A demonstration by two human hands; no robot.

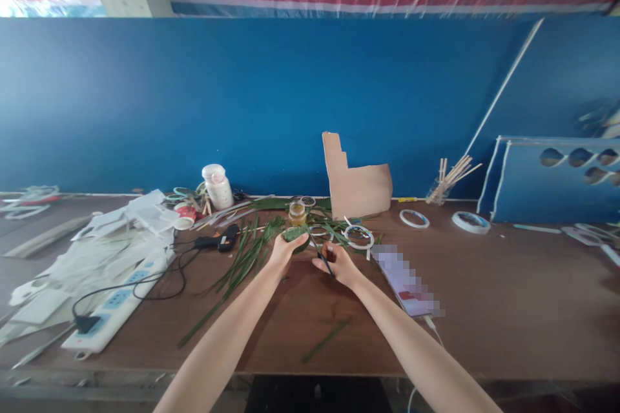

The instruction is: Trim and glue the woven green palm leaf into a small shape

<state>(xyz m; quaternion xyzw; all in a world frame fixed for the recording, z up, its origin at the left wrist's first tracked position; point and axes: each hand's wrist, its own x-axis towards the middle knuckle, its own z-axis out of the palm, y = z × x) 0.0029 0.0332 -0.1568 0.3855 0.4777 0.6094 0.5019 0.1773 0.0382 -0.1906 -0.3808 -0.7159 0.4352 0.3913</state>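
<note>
In my left hand [287,250] is a round green piece [296,239], apparently covered with leaf strips, with the thumb lying across it. My right hand [339,263] closes around a slim black-handled tool [327,265], whose thin tip points up toward the green piece; its exact kind is too small to make out. Just behind the hands stands a small glass jar [297,213] with yellowish contents. Long green leaf strips [242,261] are spread left of my left hand. A white ring [359,237] lies beyond my right hand, and a loose leaf strip [327,339] lies nearer the front edge.
To the left are a black glue gun [220,240], a power strip [119,297] with cords, and piled white sheets [92,264]. A white bottle [217,186] and cardboard piece [361,187] stand behind. A phone [404,281], tape rolls [471,222] and sticks [450,179] are at right.
</note>
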